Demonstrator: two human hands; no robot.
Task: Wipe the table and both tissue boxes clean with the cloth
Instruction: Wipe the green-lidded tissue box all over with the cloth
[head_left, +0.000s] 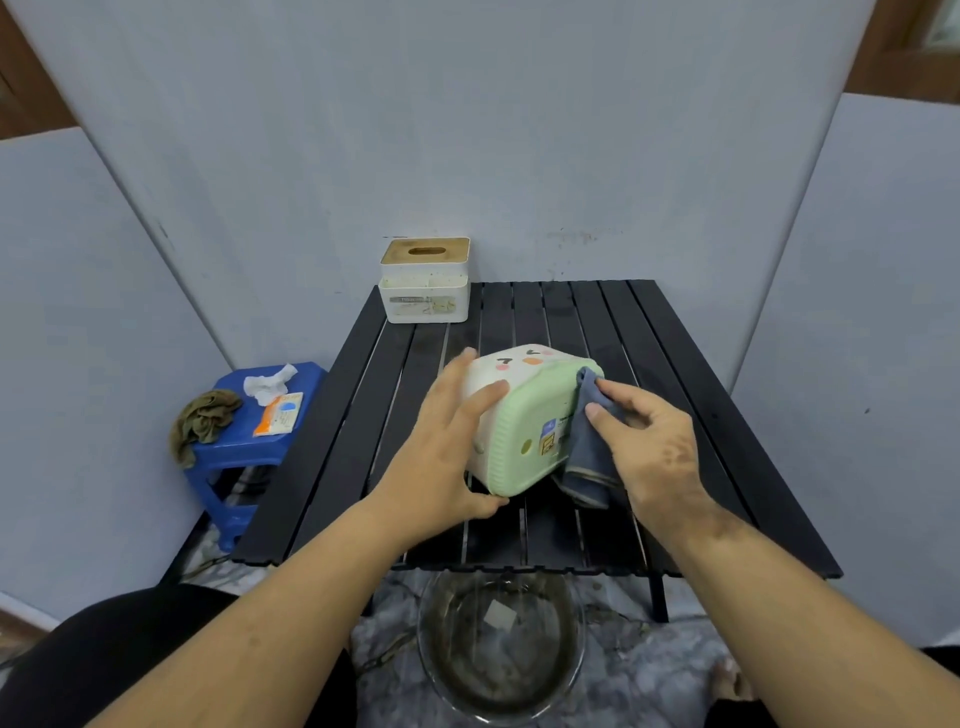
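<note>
Head view: mid-surface, left hand (447, 441) grips the tipped green box (524, 421) while right hand (649, 447) pinches the cloth (589, 447) against its base. Next up, probably the white box (425, 283) at the far-left corner.

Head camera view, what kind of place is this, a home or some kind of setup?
Probably a makeshift recording corner rather than a lived-in room: plain grey panels wall in a small black slatted folding table, with a blue plastic stool beside it and a glass basin on the floor in front.
</note>
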